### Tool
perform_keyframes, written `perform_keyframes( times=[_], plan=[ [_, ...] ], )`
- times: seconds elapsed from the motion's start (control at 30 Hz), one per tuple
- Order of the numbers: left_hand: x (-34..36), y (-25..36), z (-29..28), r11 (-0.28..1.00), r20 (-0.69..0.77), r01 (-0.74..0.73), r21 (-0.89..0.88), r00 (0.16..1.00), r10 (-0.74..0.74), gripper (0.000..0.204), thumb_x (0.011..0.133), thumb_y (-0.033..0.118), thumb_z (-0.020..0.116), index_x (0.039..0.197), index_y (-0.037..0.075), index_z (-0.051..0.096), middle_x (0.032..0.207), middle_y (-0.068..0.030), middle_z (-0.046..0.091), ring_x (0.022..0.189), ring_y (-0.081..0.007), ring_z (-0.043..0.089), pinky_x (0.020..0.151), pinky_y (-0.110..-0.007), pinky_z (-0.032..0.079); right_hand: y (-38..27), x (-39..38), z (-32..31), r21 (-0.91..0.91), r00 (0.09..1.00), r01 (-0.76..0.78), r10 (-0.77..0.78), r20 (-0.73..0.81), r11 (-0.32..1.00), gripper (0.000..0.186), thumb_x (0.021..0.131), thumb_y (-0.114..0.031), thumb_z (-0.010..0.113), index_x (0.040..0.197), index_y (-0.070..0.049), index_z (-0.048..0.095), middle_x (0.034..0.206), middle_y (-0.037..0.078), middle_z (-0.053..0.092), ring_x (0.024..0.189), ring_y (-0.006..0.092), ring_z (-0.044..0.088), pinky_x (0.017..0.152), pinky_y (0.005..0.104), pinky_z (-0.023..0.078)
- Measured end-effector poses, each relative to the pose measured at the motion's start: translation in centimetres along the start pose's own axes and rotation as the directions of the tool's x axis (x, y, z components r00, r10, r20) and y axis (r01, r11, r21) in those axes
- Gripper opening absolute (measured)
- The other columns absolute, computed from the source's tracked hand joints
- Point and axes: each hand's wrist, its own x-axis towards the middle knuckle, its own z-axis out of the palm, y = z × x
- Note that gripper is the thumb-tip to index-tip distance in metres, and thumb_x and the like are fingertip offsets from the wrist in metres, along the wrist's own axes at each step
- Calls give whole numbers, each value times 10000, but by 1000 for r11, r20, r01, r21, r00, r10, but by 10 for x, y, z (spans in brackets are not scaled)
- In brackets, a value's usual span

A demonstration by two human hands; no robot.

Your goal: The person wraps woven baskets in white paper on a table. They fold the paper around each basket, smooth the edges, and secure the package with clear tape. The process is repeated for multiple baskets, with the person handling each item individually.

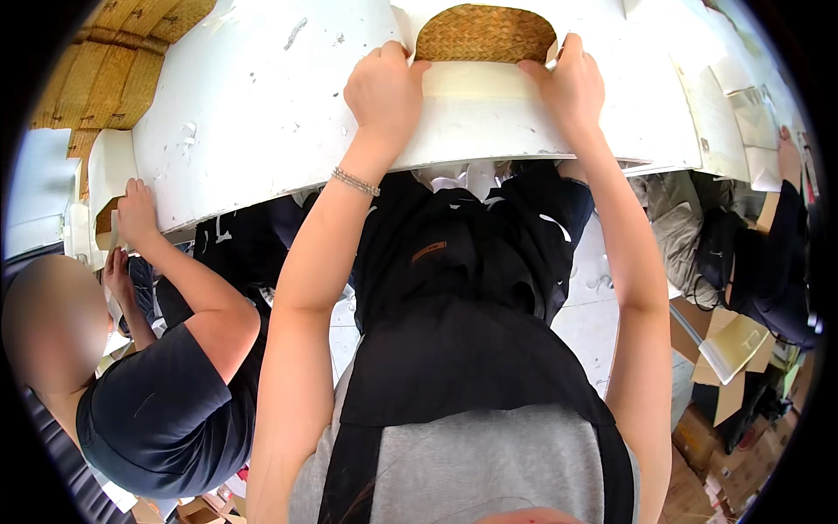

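A tan woven straw panel [486,33] with rounded upper corners lies on the white table in front of me, framed by white paper. Along its lower edge runs a cream paper strip [476,79]. My left hand [384,92] is closed at the panel's lower left side, its thumb resting at the corner where straw and paper meet. At the opposite side, my right hand [572,92] pinches the paper edge, thumb pointing inward. Fingertips of both hands are partly hidden behind the paper.
The white table [262,113] has scraps on it. Stacked woven panels [122,79] stand at the far left. A co-worker [166,393] sits close on my left, handling a similar piece; another person [777,262] is at the right. Cardboard boxes [698,437] crowd the lower right floor.
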Motion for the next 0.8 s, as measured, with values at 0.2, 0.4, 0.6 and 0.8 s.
perform_keyframes(
  times=[0.2,0.4,0.6,0.8],
  plan=[
    [9,-3,15,999,-40,-37,-25,999,36,304,769,287,790,857,5,719,684,-161,678,635,-323,671,587,-404,515,-10,3,9,-53,999,-42,42,-6,998,294,771,-189,791,891,-36,570,792,148,681,700,355,667,611,446,512],
    [9,5,14,1000,-1,6,-15,1000,-6,267,772,266,783,866,22,728,692,-146,691,638,-314,682,589,-399,526,-3,6,14,-62,999,-50,49,-13,997,225,781,-168,757,817,-37,577,745,156,674,684,361,663,597,450,511],
    [9,4,20,1000,-76,-14,-13,997,13,259,773,270,781,874,37,729,675,-135,687,617,-312,677,571,-406,519,-5,7,15,-89,997,-57,52,-51,994,233,775,-175,763,810,-39,577,747,157,674,677,370,661,593,454,512],
    [-4,4,-3,998,-7,57,-11,998,-57,223,782,251,769,782,50,672,730,-119,678,681,-294,667,592,-406,508,-30,-3,-13,-74,949,58,-78,-305,996,196,775,-149,755,794,-50,587,788,140,661,729,350,661,599,435,515]
  ],
)
